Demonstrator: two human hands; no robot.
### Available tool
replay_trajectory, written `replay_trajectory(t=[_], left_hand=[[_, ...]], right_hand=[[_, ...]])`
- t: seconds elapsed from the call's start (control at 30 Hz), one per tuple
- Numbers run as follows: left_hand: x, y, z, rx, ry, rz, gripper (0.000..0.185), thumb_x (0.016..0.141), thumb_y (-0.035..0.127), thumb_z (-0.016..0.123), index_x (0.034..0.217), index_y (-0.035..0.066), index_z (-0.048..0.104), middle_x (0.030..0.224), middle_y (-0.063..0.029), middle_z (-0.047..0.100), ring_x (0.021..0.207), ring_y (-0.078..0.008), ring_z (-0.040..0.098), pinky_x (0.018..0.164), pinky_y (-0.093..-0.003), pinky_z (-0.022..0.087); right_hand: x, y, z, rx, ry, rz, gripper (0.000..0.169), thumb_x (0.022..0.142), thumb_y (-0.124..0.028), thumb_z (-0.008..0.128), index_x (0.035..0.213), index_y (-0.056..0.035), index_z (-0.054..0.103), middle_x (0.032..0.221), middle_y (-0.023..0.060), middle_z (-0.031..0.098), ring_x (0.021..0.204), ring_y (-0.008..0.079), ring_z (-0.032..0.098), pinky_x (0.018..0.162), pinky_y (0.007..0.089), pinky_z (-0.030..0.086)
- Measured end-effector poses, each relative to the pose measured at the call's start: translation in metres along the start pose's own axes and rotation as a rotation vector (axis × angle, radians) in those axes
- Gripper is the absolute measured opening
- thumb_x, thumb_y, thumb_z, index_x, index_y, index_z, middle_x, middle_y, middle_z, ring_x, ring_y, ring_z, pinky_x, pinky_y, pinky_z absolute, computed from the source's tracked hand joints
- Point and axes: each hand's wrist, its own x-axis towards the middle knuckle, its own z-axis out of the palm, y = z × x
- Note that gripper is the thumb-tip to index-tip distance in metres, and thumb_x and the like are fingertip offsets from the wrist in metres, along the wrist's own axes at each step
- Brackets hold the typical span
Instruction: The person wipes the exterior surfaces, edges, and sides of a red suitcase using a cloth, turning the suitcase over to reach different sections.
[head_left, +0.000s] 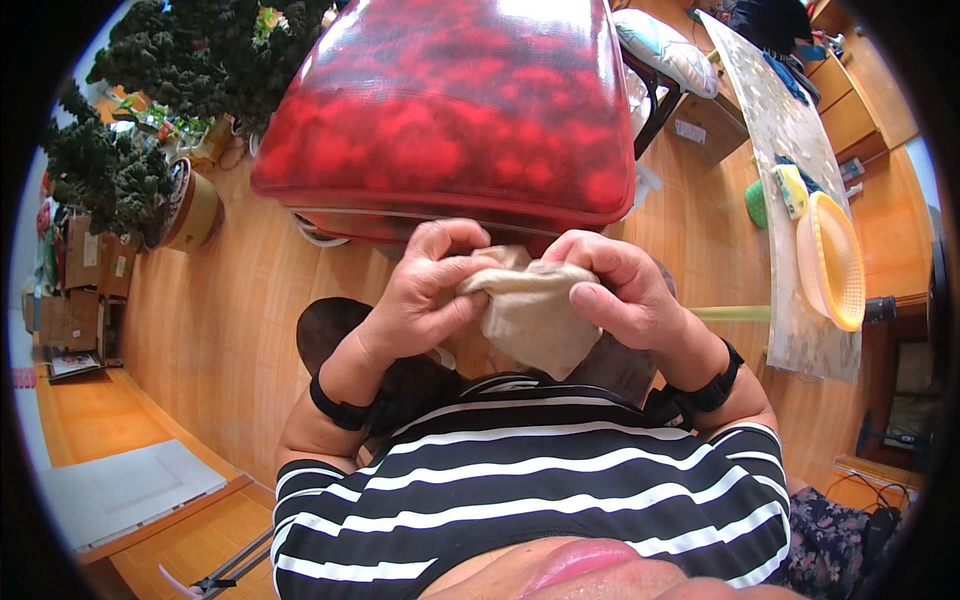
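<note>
A beige cloth piece (538, 319), perhaps a small fabric pouch, is held up in front of my chest, its lower corner hanging to a point. My left hand (435, 289) grips its left upper edge between thumb and fingers. My right hand (619, 289) pinches the upper right side, thumb in front. The cloth's top edge is bunched between both hands. Just beyond them lies the near edge of a table covered in glossy red, dark-mottled material (450, 135). The inside of the cloth is hidden.
A potted plant (191, 210) and cardboard boxes (69, 319) stand at the left. At the right, a long narrow table (806, 345) holds a yellow-rimmed plastic basket (832, 262); a cushioned chair (664, 49) is beside the red-covered table. Floral fabric (817, 532) shows at lower right.
</note>
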Motion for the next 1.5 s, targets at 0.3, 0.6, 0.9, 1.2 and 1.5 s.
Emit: replay_trajectory(t=[0.3, 0.6, 0.9, 1.2, 1.5], left_hand=[[0.008, 0.022, -0.008, -0.288, -0.226, 0.069, 0.067, 0.072, 0.024, 0.070, 0.130, 0.000, 0.046, 0.129, -0.0169, 0.052, 0.128, -0.0306, 0.042, 0.108, -0.0422, 0.030], [0.001, 0.023, -0.015, -0.282, -0.255, 0.095, 0.021, 0.088, 0.001, 0.061, 0.108, -0.004, 0.064, 0.089, -0.0137, 0.064, 0.078, -0.0266, 0.063, 0.071, -0.0334, 0.050], [-0.031, 0.026, -0.024, -0.220, 0.126, -0.005, 0.019, 0.094, 0.002, 0.056, 0.110, -0.004, 0.065, 0.093, -0.0128, 0.069, 0.081, -0.0198, 0.067, 0.074, -0.0271, 0.051], [-0.030, 0.015, -0.026, -0.276, 0.291, 0.070, 0.021, 0.099, 0.014, 0.053, 0.102, -0.004, 0.064, 0.100, -0.0155, 0.063, 0.090, -0.0212, 0.059, 0.080, -0.0303, 0.046], [-0.042, 0.062, -0.049, -0.144, -0.113, -0.058, 0.018, 0.088, 0.018, 0.068, 0.087, 0.000, 0.066, 0.068, -0.0083, 0.057, 0.059, -0.0218, 0.055, 0.055, -0.0303, 0.041]], right_hand=[[0.014, -0.025, 0.015, -0.508, -0.117, -0.233, 0.025, 0.082, -0.003, 0.071, 0.107, -0.0026, 0.067, 0.074, 0.0070, 0.063, 0.064, 0.0189, 0.062, 0.058, 0.0291, 0.049], [0.009, -0.034, 0.015, -0.699, -0.161, -0.027, 0.039, 0.073, -0.015, 0.077, 0.109, -0.0081, 0.063, 0.076, 0.0126, 0.064, 0.074, 0.0344, 0.064, 0.065, 0.0395, 0.051], [-0.008, -0.036, -0.010, -0.646, -0.283, 0.152, 0.018, 0.078, -0.010, 0.072, 0.090, -0.0026, 0.060, 0.069, 0.0136, 0.058, 0.064, 0.0345, 0.059, 0.059, 0.0384, 0.046], [-0.006, -0.052, -0.011, -0.819, -0.246, 0.076, 0.021, 0.079, -0.009, 0.069, 0.092, -0.0017, 0.054, 0.072, 0.0155, 0.059, 0.070, 0.0384, 0.061, 0.060, 0.0425, 0.047], [-0.006, -0.100, -0.005, -0.399, -0.366, -0.015, 0.016, 0.083, -0.015, 0.072, 0.087, -0.0038, 0.062, 0.061, 0.0074, 0.054, 0.051, 0.0244, 0.054, 0.050, 0.0314, 0.042]])
